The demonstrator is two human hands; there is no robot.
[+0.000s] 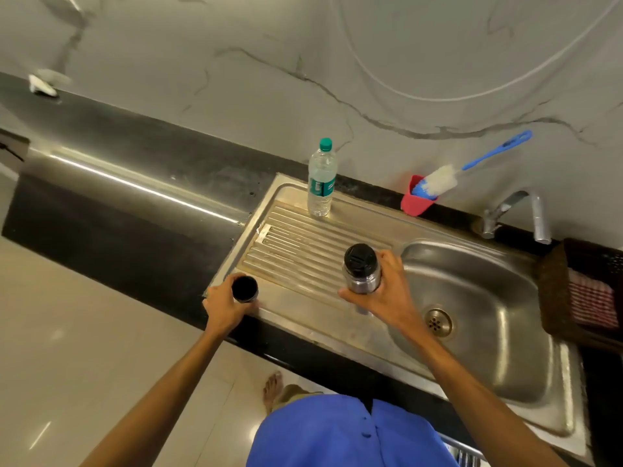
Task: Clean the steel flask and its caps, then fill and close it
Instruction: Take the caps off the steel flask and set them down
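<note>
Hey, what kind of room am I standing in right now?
Most likely a home kitchen, at the washing-up spot: a steel sink with a ribbed drainboard set in a dark counter, a tap at the wall, and a bottle brush in a red holder.

Steel flask (361,274) and its outer cap (245,289), held apart over the drainboard.

The flask is a short steel cylinder, upright, with a black ribbed inner cap (359,257) seated on its mouth just above the grip; the right hand (387,291) wraps its lower body from the right side. The outer cap is a small dark cup with its opening facing up, gripped by the left hand (224,305), its rim standing clear above the fingers.
</note>
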